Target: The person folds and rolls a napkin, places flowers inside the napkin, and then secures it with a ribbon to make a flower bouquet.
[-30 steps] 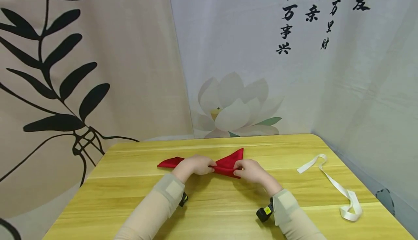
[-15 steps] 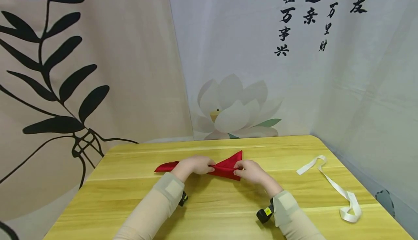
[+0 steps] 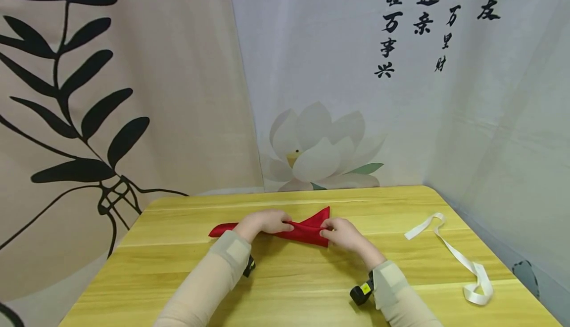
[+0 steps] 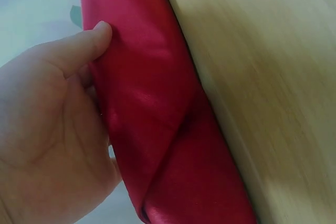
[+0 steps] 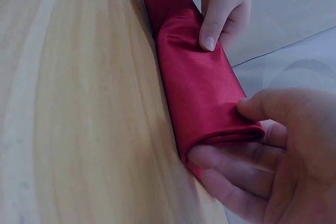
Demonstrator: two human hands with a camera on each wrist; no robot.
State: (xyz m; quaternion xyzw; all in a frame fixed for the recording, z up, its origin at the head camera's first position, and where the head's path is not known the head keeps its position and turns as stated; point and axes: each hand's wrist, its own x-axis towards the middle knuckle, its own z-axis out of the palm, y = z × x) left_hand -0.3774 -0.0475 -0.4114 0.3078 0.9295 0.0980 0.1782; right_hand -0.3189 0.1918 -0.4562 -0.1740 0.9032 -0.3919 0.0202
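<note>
A shiny red cloth (image 3: 305,235), folded into a long strip, lies across the far middle of the table, one pointed corner sticking up at its right. My left hand (image 3: 267,222) pinches its upper edge near the middle, thumb on the near face, as the left wrist view shows. At the right end my right hand (image 3: 346,233) grips the cloth between thumb and fingers. In the right wrist view the rolled, layered end of the cloth (image 5: 199,93) shows, with the fingers of my right hand (image 5: 307,153) under it. The cloth's left end is partly behind my left wrist.
A white ribbon (image 3: 460,255) lies loosely curled on the right side of the wooden table (image 3: 187,262). A printed fabric backdrop (image 3: 196,94) hangs behind the table's far edge.
My left hand has shifted slightly left and back along the cloth. The cloth's left end has moved a little left and nearer, and the raised corner looks smaller. My right hand has hardly moved.
</note>
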